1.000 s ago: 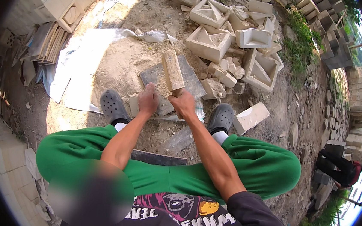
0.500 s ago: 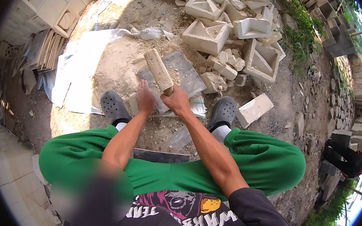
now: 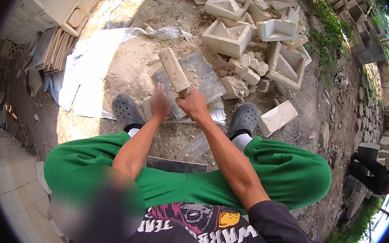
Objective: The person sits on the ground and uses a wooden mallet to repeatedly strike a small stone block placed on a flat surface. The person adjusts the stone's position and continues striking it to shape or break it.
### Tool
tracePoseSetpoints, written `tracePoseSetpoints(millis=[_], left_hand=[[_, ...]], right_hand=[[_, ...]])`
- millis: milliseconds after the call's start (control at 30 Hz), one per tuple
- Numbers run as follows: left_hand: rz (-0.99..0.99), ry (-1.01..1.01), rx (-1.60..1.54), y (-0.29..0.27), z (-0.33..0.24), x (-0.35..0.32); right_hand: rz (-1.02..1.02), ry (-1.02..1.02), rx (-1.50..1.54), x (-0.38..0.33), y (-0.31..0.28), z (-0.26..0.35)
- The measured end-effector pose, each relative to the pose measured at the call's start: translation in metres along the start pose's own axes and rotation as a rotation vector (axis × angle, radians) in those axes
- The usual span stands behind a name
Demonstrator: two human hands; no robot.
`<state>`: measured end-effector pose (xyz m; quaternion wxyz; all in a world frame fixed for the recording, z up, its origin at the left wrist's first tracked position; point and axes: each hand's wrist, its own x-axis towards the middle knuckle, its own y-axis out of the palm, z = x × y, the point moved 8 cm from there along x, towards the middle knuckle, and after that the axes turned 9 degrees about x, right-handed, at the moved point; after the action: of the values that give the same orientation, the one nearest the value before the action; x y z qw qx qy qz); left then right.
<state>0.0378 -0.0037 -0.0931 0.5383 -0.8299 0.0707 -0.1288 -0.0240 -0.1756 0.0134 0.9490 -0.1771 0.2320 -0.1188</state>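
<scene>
My right hand (image 3: 193, 104) is closed round the short handle of a wooden mallet (image 3: 173, 69), a thick, worn, dusty paddle-like block. The mallet's head slants up and left over a flat dark grey slab (image 3: 204, 78) that carries crumbs and dust. Beside the slab's left edge, my left hand (image 3: 160, 103) is held flat with its fingers straight and pointing away from me; nothing shows in its grip. A pale block (image 3: 147, 107) peeks out next to that hand, mostly hidden. Whether the mallet touches the slab, I cannot tell.
Broken cream moulded blocks (image 3: 227, 37) and rubble are heaped beyond the slab to the right. A loose pale brick (image 3: 278, 118) lies by my right shoe. White sheeting (image 3: 96, 52) with sandy powder spreads at left. A person (image 3: 372, 174) bends over at far right.
The whole view has shifted slightly. My hands, the mallet and the slab keep nearly the same places relative to one another.
</scene>
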Motion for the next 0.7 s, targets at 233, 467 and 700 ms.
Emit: tracePoseSetpoints(millis=[233,467,700], left_hand=[[0.168,-0.029,0.068,0.004,-0.007,0.005],[0.228,0.059,0.180,0.010,-0.034,-0.006],[0.362,0.082,0.190,0.018,-0.052,-0.002]], right_hand=[[0.094,0.179,-0.197,0.013,0.017,-0.077],[-0.179,0.185,0.093,-0.005,-0.044,-0.084],[-0.076,0.304,0.148,-0.009,-0.030,-0.096]])
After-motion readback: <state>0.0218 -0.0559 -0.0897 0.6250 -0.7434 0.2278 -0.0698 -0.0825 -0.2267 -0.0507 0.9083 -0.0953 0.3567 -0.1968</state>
